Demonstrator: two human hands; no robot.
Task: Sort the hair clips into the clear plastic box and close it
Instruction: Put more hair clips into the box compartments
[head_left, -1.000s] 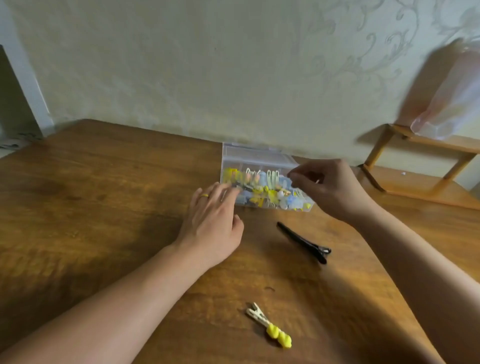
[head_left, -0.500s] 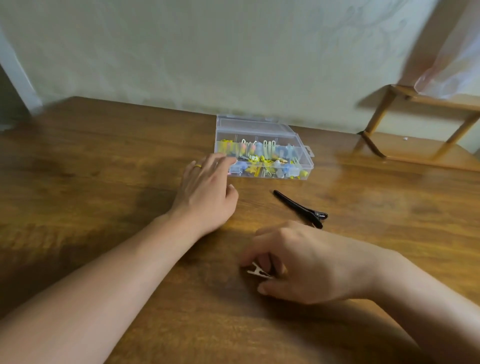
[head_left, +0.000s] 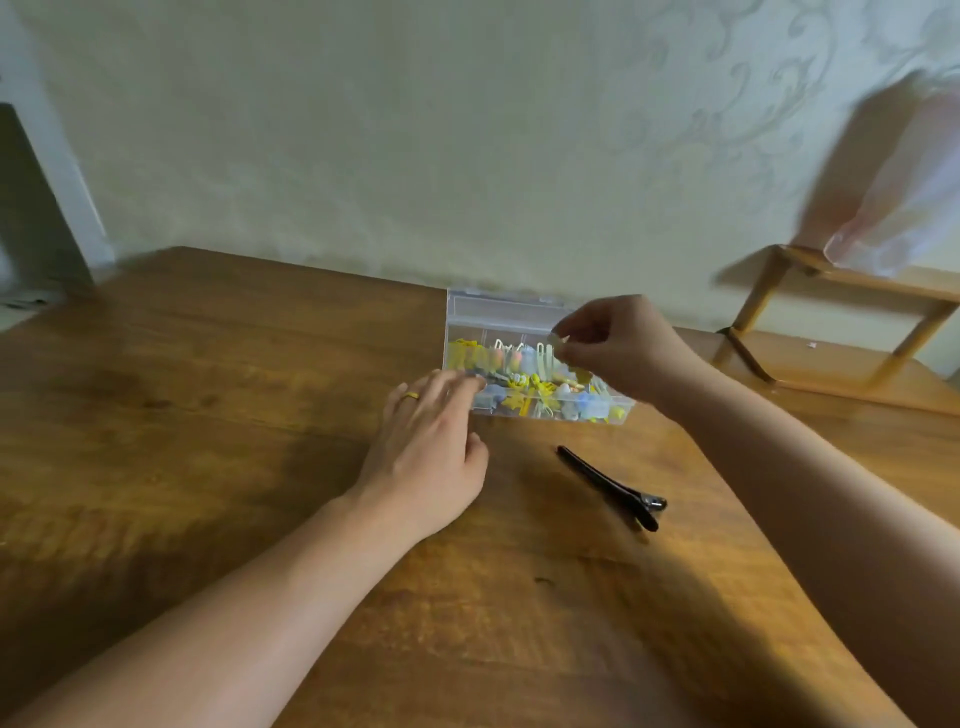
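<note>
- Your left hand (head_left: 426, 447) lies palm down on the wooden desk (head_left: 208, 415), fingers straight and relaxed, holding nothing. There is a gold ring (head_left: 411, 396) on one finger, and your fingertips touch the near left corner of the clear plastic box (head_left: 498, 317).
- The box sits on the desk close to the wall (head_left: 363, 130), towards the far edge. Its lid is up, leaning back towards the wall.
- Inside the box is a jumble of small hair clips (head_left: 524, 384), mostly yellow, with some pale blue, white and pink ones. The picture is too soft to tell which compartment holds which.
- Your right hand (head_left: 618, 348) hovers over the right part of the open box, fingers curled, thumb and fingertips pinching a small pale clip (head_left: 560, 340). The clip is blurred, so its shape is hard to make out.
- A long black hair clip (head_left: 610, 486) lies on the desk, nearer to you than the box and apart from it, below your right forearm, touched by neither hand.
- At the far right a light wooden rack (head_left: 831, 322) stands on the desk, with a blurred translucent plastic bag (head_left: 904, 197) above it.
</note>
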